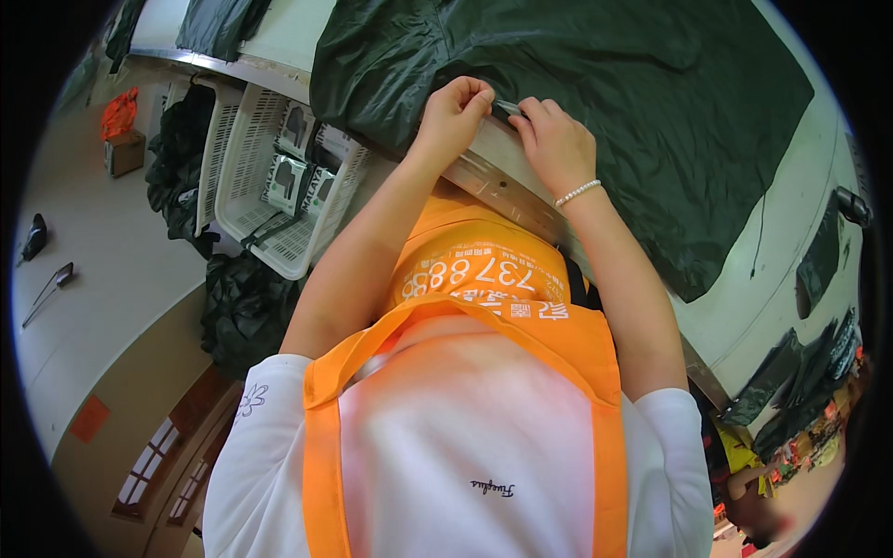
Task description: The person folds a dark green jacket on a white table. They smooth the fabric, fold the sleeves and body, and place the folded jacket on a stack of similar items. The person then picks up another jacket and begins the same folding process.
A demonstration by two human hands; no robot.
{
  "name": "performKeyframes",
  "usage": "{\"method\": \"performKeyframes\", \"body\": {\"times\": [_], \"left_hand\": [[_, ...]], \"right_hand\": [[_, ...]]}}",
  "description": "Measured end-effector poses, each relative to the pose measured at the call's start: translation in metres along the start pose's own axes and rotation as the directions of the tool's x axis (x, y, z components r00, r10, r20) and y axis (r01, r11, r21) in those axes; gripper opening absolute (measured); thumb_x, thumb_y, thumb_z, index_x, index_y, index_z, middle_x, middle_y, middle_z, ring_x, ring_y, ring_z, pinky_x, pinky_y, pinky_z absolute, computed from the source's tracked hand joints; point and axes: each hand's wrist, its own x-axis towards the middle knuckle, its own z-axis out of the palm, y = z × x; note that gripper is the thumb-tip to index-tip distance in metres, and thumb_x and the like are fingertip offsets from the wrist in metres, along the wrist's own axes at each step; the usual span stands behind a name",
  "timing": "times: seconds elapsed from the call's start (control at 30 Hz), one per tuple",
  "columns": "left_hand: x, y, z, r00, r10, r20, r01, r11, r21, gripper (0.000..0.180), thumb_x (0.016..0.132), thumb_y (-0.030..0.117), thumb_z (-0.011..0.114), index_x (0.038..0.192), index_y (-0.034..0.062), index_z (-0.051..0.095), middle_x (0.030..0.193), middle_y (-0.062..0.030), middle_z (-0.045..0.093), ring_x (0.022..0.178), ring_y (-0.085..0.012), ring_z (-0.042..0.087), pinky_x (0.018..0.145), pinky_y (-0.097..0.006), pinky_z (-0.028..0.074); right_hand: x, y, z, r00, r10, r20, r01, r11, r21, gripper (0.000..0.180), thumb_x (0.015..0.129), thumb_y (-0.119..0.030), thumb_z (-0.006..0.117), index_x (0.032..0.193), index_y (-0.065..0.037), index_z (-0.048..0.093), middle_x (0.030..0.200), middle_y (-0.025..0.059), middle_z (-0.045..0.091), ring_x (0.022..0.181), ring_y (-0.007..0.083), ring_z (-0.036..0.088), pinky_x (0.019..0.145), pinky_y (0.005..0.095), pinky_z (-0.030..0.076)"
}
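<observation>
A dark green, shiny garment (595, 93) lies spread over the table in front of me. At its near edge my left hand (454, 119) is closed in a pinch, fingertips against the fabric; what lies between them is too small to make out. Just to its right my right hand (560, 147), with a beaded bracelet at the wrist, is closed around a slim, pale, metallic-looking piece (508, 108). That piece points toward my left fingertips, and its kind is not clear.
A white plastic basket (270, 246) with flat printed packages (285, 182) hangs beside the table at left. Dark green fabric (244, 312) is heaped below it. More dark garments (767, 377) lie on the table at right. Another person (755, 511) is at the far lower right.
</observation>
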Motion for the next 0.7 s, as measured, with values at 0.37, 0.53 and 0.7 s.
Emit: {"method": "performKeyframes", "body": {"times": [0.37, 0.53, 0.7], "left_hand": [[-0.120, -0.009, -0.112, 0.934, -0.333, -0.133, 0.330, 0.653, 0.682, 0.025, 0.078, 0.023, 0.072, 0.091, 0.0060, 0.059, 0.075, -0.0046, 0.060, 0.070, -0.0154, 0.057, 0.064, -0.026, 0.044], [-0.174, -0.055, -0.150, 0.986, 0.084, -0.142, 0.144, -0.015, 0.990, 0.038, 0.072, 0.036, 0.075, 0.092, 0.0076, 0.059, 0.078, -0.0095, 0.061, 0.077, -0.0289, 0.061, 0.069, -0.037, 0.048], [-0.081, 0.015, -0.038, 0.988, -0.094, -0.122, 0.141, 0.866, 0.481, 0.031, 0.081, 0.033, 0.068, 0.082, 0.0022, 0.070, 0.071, -0.0124, 0.065, 0.067, -0.0220, 0.063, 0.062, -0.034, 0.049]], "right_hand": [[-0.026, 0.044, -0.013, 0.877, 0.474, -0.076, -0.326, 0.704, 0.631, 0.026, 0.085, -0.026, 0.067, 0.098, -0.004, 0.061, 0.073, 0.0065, 0.063, 0.065, 0.0109, 0.056, 0.060, 0.0261, 0.045], [-0.046, 0.046, -0.009, 0.917, 0.399, 0.006, -0.325, 0.738, 0.591, 0.034, 0.083, -0.027, 0.069, 0.100, 0.001, 0.058, 0.070, 0.0036, 0.061, 0.062, 0.0082, 0.052, 0.059, 0.0249, 0.045], [-0.038, 0.039, -0.001, 0.876, 0.482, 0.026, -0.396, 0.687, 0.609, 0.036, 0.084, -0.029, 0.068, 0.100, 0.001, 0.057, 0.076, 0.0062, 0.064, 0.066, 0.0115, 0.058, 0.064, 0.0258, 0.048]]}}
